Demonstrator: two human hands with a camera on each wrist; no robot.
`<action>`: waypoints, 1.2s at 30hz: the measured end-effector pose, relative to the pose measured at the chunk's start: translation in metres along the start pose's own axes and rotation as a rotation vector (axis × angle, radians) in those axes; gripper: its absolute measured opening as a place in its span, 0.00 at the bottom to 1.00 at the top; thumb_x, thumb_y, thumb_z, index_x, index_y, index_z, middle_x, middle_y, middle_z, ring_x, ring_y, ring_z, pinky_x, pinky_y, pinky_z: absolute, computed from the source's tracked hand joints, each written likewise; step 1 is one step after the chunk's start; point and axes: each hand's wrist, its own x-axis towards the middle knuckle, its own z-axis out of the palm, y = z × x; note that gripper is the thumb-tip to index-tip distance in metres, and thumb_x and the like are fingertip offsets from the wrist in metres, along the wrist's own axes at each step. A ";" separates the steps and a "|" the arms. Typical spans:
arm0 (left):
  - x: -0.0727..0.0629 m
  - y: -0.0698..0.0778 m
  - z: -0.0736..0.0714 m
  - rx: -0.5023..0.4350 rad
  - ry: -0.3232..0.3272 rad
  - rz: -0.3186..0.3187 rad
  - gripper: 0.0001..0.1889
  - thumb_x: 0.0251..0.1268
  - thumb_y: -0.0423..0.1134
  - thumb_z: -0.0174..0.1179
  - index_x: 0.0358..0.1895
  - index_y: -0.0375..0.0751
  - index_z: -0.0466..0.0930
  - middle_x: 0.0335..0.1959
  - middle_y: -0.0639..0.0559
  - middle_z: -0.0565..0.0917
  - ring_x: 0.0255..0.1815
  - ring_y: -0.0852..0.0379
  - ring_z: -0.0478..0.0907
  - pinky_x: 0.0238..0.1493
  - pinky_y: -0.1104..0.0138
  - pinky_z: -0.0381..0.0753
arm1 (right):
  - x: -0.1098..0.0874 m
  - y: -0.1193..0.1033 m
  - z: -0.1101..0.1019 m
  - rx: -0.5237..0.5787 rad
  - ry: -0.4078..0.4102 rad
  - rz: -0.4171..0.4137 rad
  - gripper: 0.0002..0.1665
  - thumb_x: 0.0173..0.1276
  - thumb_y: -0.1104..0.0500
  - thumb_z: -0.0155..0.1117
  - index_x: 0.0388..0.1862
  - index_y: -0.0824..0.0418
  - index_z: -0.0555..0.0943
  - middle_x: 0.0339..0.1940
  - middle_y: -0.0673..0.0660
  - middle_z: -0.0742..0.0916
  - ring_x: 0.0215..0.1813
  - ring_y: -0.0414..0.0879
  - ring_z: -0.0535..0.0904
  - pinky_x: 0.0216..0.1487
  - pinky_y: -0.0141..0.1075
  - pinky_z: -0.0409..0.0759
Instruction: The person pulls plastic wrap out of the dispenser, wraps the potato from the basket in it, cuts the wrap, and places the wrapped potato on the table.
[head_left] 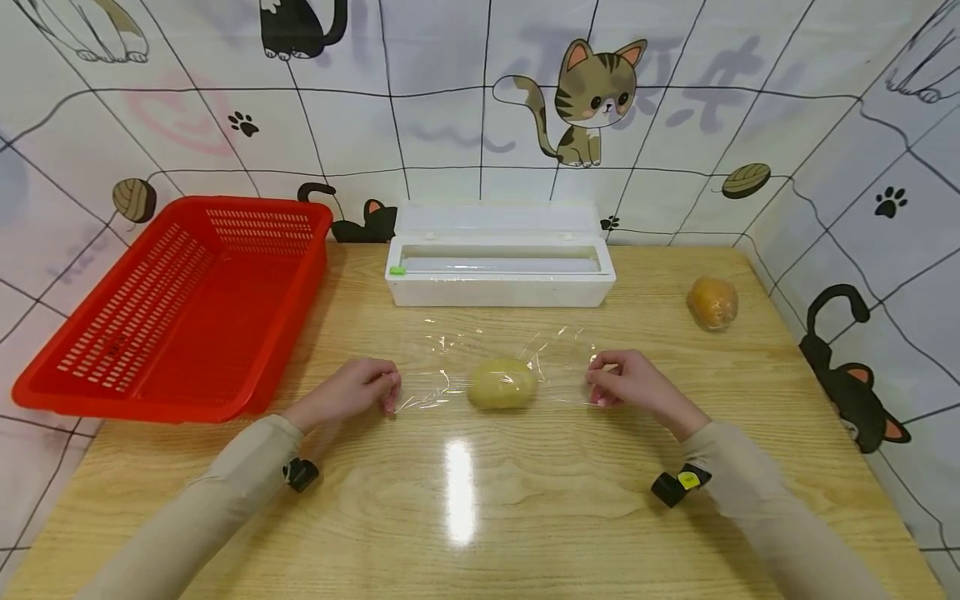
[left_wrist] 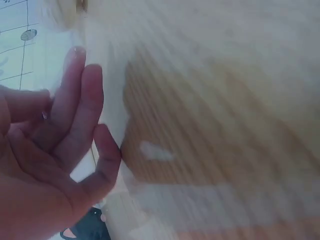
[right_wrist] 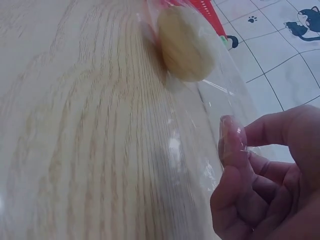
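Note:
A clear sheet of plastic wrap (head_left: 431, 387) stretches between the two hands over the wooden table. A smooth, oval, yellowish piece of produce (head_left: 502, 383) sits at the sheet's middle; its exact kind cannot be told. My left hand (head_left: 366, 387) pinches the wrap's left end between thumb and fingers. At the other end my right hand (head_left: 622, 379) pinches the wrap, which shows over a fingertip in the right wrist view. There the oval produce (right_wrist: 186, 45) appears beyond the hand, with film about it. In the left wrist view the film at the left hand (left_wrist: 60, 135) is hard to make out.
Behind the wrap stands a white plastic-wrap dispenser (head_left: 502, 292) with its lid raised. A red perforated basket (head_left: 255, 367) is at the left. A round, orange-coloured, film-wrapped item (head_left: 712, 302) lies at the back right. Cat-patterned walls (head_left: 450, 125) border the table.

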 end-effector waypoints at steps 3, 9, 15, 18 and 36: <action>0.005 0.000 -0.001 -0.013 0.017 -0.053 0.10 0.71 0.28 0.51 0.30 0.32 0.76 0.17 0.51 0.81 0.20 0.56 0.81 0.28 0.67 0.78 | 0.003 -0.001 0.000 -0.033 0.007 0.017 0.11 0.71 0.64 0.56 0.40 0.74 0.77 0.20 0.55 0.83 0.21 0.39 0.77 0.25 0.32 0.77; 0.009 0.002 -0.002 -0.031 0.031 -0.117 0.04 0.69 0.27 0.53 0.34 0.31 0.74 0.14 0.51 0.79 0.18 0.53 0.80 0.22 0.67 0.76 | 0.007 -0.005 0.000 -0.037 0.043 0.055 0.10 0.70 0.64 0.58 0.41 0.73 0.74 0.20 0.54 0.83 0.21 0.39 0.76 0.24 0.31 0.75; 0.013 0.005 0.000 -0.080 0.000 -0.085 0.07 0.68 0.23 0.49 0.39 0.39 0.64 0.12 0.50 0.76 0.16 0.50 0.77 0.22 0.65 0.75 | 0.010 -0.006 0.001 -0.085 0.109 -0.041 0.12 0.67 0.70 0.58 0.34 0.66 0.62 0.33 0.63 0.82 0.23 0.42 0.78 0.22 0.32 0.76; 0.014 0.005 0.000 -0.078 -0.053 -0.024 0.09 0.66 0.20 0.46 0.36 0.39 0.63 0.13 0.51 0.74 0.16 0.52 0.76 0.22 0.66 0.74 | 0.012 -0.007 0.003 -0.143 0.119 -0.109 0.11 0.66 0.73 0.55 0.33 0.64 0.63 0.38 0.66 0.79 0.23 0.43 0.77 0.21 0.31 0.74; 0.016 0.016 0.003 0.205 0.043 0.022 0.11 0.62 0.22 0.50 0.36 0.42 0.77 0.10 0.59 0.71 0.12 0.62 0.68 0.16 0.71 0.62 | 0.006 -0.016 0.015 -0.466 0.179 -0.253 0.12 0.66 0.74 0.55 0.28 0.61 0.80 0.42 0.63 0.77 0.31 0.48 0.79 0.29 0.36 0.78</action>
